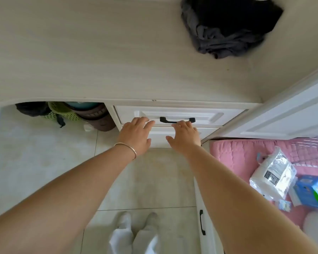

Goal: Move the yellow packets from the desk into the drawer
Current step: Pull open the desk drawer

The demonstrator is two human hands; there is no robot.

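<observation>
The white top drawer (218,114) under the pale wooden desk (99,61) is pushed in, with a black handle (176,119) on its front. My left hand (136,136), a bangle on its wrist, has straight fingers reaching to the drawer front left of the handle. My right hand (185,137) has straight fingers touching the handle's lower edge. Neither hand holds anything. No yellow packets show on the desk or elsewhere in view.
A dark bundle of cloth (228,28) lies on the desk's back right. Green baskets (62,110) and brown pots (97,118) sit under the desk. A white door (292,114) stands at right, above a pink mat (237,154) with packages (275,173).
</observation>
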